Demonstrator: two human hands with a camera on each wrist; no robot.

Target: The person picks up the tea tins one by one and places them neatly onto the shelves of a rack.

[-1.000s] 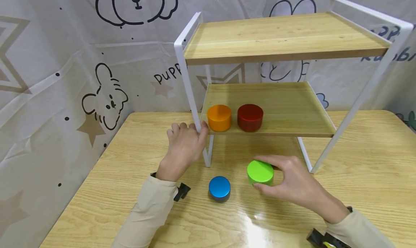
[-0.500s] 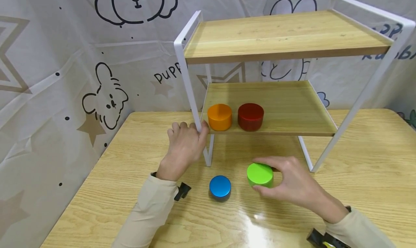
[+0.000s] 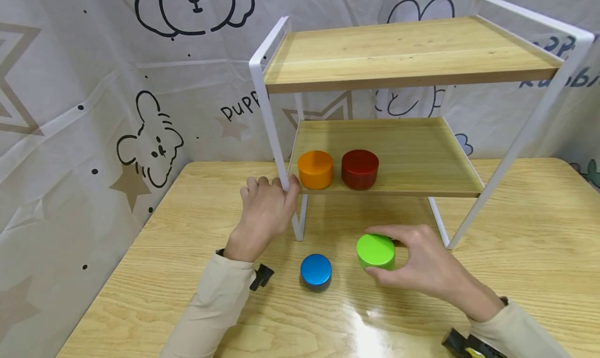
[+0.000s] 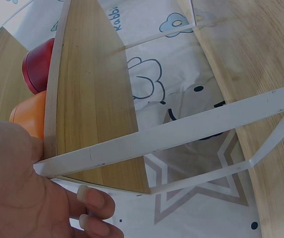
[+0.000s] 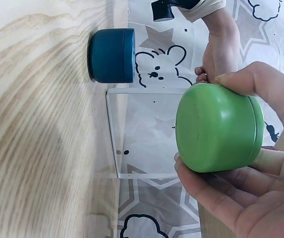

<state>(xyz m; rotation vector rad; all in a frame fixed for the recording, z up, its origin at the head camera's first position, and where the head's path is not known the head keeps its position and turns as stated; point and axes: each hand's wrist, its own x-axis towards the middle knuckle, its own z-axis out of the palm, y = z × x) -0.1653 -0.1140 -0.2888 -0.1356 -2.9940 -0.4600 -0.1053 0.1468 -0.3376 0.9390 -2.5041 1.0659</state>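
My right hand pinches a light green round tin between thumb and fingers. In the right wrist view the green tin is held clear of the tabletop, its underside showing. My left hand grips the white front left post of a two-tier shelf rack, at the height of the lower board; the left wrist view shows the post passing between thumb and fingers. An orange tin and a dark red tin stand side by side on the lower board, near its front left corner.
A blue tin stands on the wooden table in front of the rack, left of the green one. Above the lower board runs the upper board. A printed cloth hangs behind and to the left.
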